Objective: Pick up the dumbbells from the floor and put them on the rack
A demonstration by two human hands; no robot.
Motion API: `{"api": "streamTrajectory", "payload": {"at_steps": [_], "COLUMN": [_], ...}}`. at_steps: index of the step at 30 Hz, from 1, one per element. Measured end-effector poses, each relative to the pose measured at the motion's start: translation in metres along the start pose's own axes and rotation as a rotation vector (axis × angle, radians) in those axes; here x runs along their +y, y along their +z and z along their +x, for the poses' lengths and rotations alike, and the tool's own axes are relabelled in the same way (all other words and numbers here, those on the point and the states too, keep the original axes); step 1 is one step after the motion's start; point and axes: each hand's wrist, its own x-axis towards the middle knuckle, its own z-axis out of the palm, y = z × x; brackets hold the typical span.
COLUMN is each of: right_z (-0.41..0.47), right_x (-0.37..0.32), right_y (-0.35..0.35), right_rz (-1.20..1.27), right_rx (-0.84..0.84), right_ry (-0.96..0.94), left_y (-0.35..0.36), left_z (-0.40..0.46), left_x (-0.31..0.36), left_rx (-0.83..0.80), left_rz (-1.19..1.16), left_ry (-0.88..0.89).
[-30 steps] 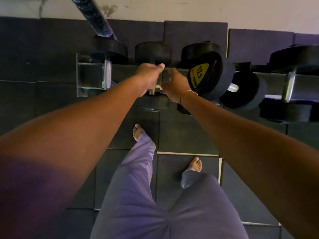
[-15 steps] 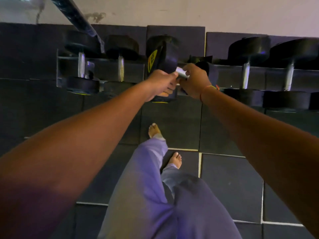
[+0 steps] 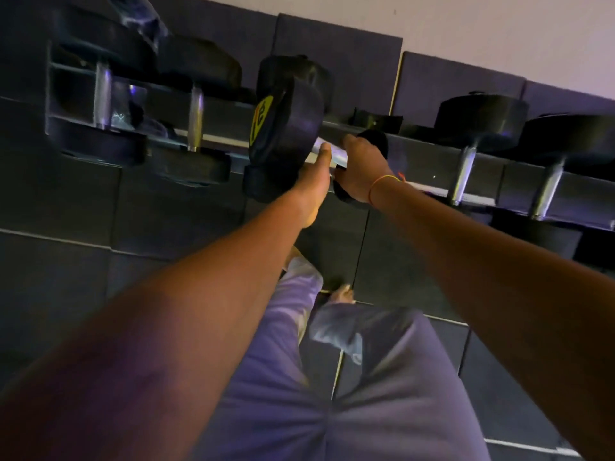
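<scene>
Since half a second ago the view has tilted and closed in, and the dumbbell [image 3: 286, 128] now sits at upper centre of the frame, over the rack [image 3: 429, 151]. Both hands hold its chrome handle. The left hand [image 3: 314, 181] comes from below, its fingers hidden behind the handle, so their closure cannot be told. The right hand [image 3: 361, 168] is wrapped over the handle, fingers clamped on it, covering most of the far head. The yellow label on the near head is only partly readable. Other dumbbells [image 3: 196, 128] rest on the rack at upper left and right, blurred and dark. Purple trousers [image 3: 332, 394] fill the lower centre; one bare foot [image 3: 342, 292] shows on the floor mats [image 3: 66, 277].
</scene>
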Motion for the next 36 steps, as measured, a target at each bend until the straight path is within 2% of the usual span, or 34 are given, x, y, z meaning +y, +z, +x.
{"api": "streamTrajectory", "payload": {"at_steps": [4, 10, 14, 22, 26, 29, 36], "right_z": [0.011, 0.037, 0.053, 0.082, 0.086, 0.085, 0.075], "right_x": [0.013, 0.024, 0.030, 0.039, 0.036, 0.035, 0.041], "right_y": [0.003, 0.003, 0.007, 0.020, 0.019, 0.015, 0.011], "right_rz": [-0.067, -0.165, -0.196, -0.212, -0.155, -0.110, -0.042], "right_rx": [-0.072, -0.192, -0.234, -0.259, -0.282, -0.303, -0.311], "right_ry": [-0.035, -0.101, -0.208, -0.268, -0.257, -0.227, -0.158], "left_y": [0.015, 0.037, 0.045, 0.052, 0.052, 0.047, 0.051], "left_z": [0.015, 0.035, 0.053, 0.076, 0.082, 0.080, 0.067], "left_x": [0.007, 0.005, 0.015, 0.018, 0.016, 0.016, 0.021], "left_rx": [0.137, 0.360, 0.425, 0.539, 0.506, 0.417, 0.388], "left_rz": [-0.118, -0.252, -0.430, -0.717, -0.780, -0.747, -0.651], "left_ry": [-0.046, 0.061, 0.081, 0.081, 0.048, -0.013, -0.007]}}
